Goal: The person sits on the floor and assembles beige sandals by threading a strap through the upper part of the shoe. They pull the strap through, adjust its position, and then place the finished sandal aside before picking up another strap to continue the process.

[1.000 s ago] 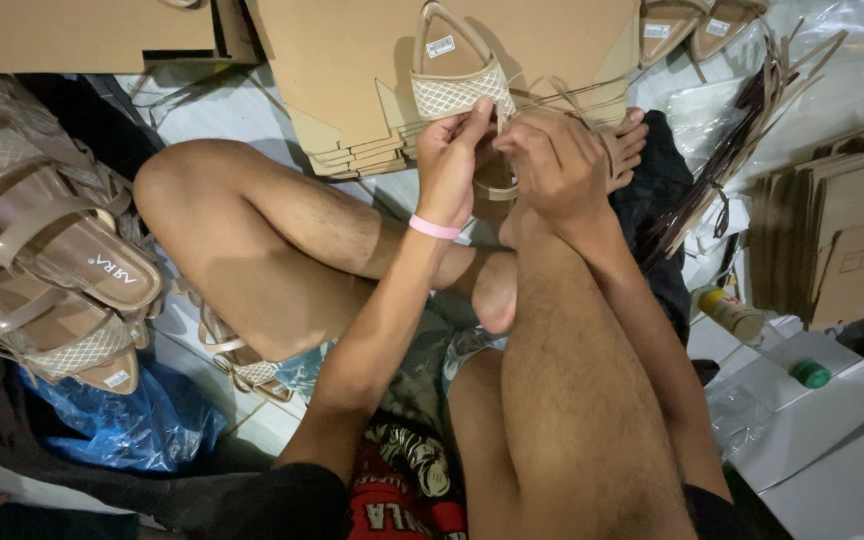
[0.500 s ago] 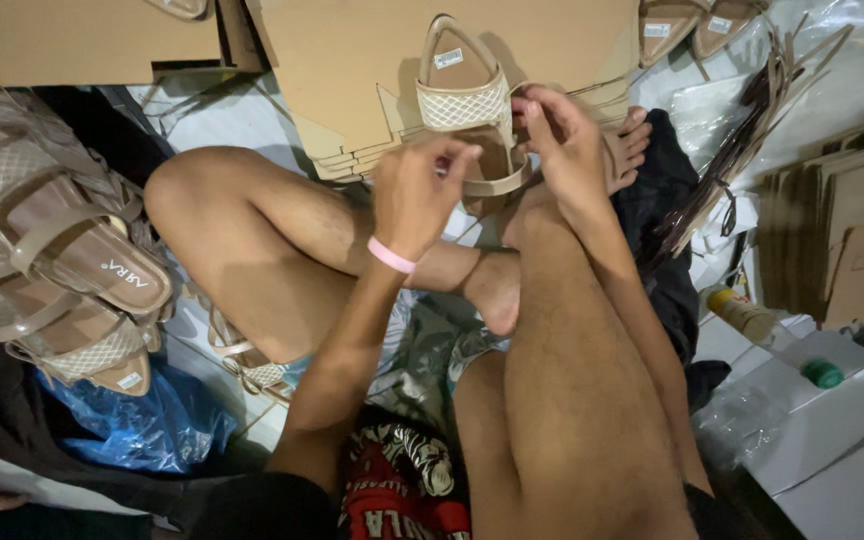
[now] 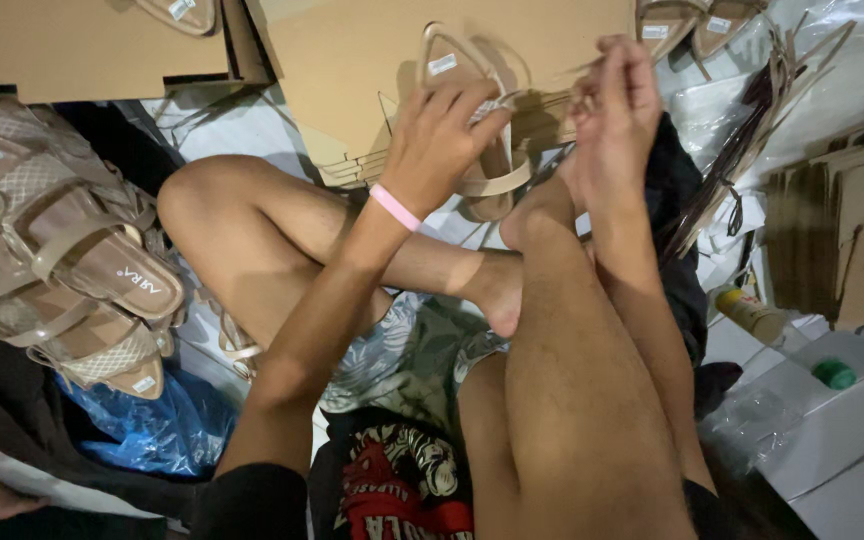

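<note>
Flat cardboard sheets (image 3: 372, 70) fill the top of the view, and against them the person, seated cross-legged, works a beige sandal (image 3: 482, 150). Half a second ago the sandal stood higher with its woven band facing the camera; now it has turned and dropped, so that thin straps loop above it and its sole edge shows below the fingers. The left hand (image 3: 442, 140), with a pink wristband (image 3: 394, 207), has moved up from beside the knee and lies over the sandal, its grip closed around the middle, fingers curled over the top. The right hand (image 3: 617, 110) has risen at the sandal's right edge, fingers bunched in a tight pinch; a strap end seems to sit there, though I cannot tell for sure. A pile of finished sandals (image 3: 62, 270) lies at the left, above a blue bag (image 3: 142, 425). At the right stand folded boxes (image 3: 842, 230), a bottle (image 3: 752, 312) and a green cap (image 3: 834, 374).
</note>
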